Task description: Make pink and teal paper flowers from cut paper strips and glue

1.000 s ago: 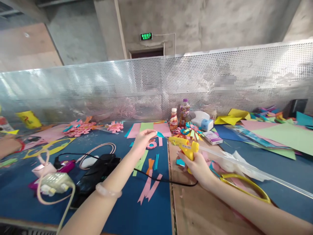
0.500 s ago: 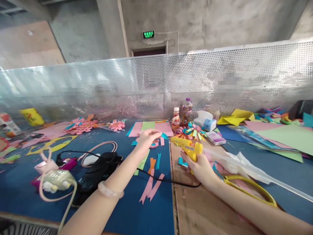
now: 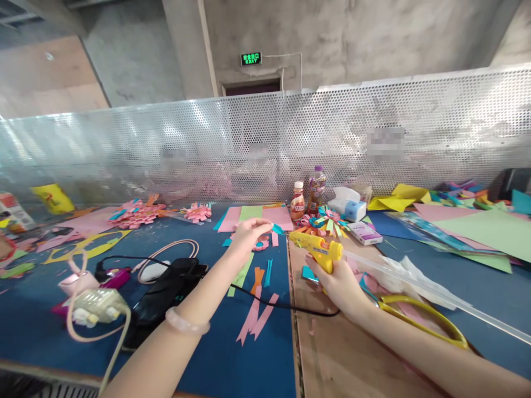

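Left hand pinched a teal paper strip mid-bench; right hand gripped the yellow glue gun. Since a second before, nozzle and strip had hardly moved, tip almost touching.

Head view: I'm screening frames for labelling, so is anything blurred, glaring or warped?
Head view: the glue gun and both hands are sharp; the perforated metal screen catches bright glare; wide-angle bending curves the screen's top edge; small patches on the screen are pixelated.
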`<state>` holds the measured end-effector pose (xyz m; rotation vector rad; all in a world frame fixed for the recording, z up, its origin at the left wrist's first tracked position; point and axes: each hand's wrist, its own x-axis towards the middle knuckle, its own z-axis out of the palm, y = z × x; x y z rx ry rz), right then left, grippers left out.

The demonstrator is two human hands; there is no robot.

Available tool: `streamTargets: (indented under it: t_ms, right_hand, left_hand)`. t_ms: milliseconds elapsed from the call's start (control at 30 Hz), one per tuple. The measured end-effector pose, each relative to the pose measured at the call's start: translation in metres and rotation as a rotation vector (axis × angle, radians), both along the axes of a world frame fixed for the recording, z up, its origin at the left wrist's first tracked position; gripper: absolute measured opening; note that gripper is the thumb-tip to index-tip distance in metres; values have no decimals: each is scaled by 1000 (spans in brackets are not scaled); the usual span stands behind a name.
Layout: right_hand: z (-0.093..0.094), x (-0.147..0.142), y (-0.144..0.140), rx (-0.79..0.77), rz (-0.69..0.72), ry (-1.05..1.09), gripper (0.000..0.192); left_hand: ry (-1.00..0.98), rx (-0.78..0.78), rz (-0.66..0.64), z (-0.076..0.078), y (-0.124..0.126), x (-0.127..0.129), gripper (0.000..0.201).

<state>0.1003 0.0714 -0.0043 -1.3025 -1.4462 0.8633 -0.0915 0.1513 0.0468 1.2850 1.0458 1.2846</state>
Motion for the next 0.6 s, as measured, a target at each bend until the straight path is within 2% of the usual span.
streamTargets:
  t_ms: [600]
  right_hand:
    - [-1, 1, 1, 14, -1, -21, 35]
  left_hand:
    - [-28, -4, -8, -6, 7, -3, 24]
